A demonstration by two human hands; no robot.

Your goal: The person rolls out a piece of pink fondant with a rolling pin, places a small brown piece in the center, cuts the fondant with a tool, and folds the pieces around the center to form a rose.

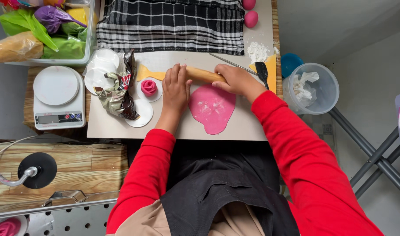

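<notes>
1. We have both hands on the wooden rolling pin (203,74), which lies across the pale work board (248,126) on the tabletop. Its long axis runs left to right in front of us, tilted a little, with the left end slightly farther from the body.
2. Our left hand (175,86) lies flat on the left part of the pin, fingers stretched forward over it and palm pressing down; it is not closed around the pin.
3. Our right hand (237,80) covers the right part of the pin, fingers curved loosely over the top, so that end of the pin is hidden.
4. The flattened pink dough (212,108) lies on the board just on the near side of the pin, between the pin and our body. Its far edge touches or slips under the pin; we cannot tell which.
5. The dough sits between our two forearms, a little nearer the right hand, and is drawn out toward the body, crosswise to the pin.
6. To the left of the left hand a small pink dough rose (149,87) rests on a white disc, beside a crumpled foil wrapper (117,94). Right of the right hand lie a black-bladed tool (262,72) and a little heap of white flour (257,51).
</notes>
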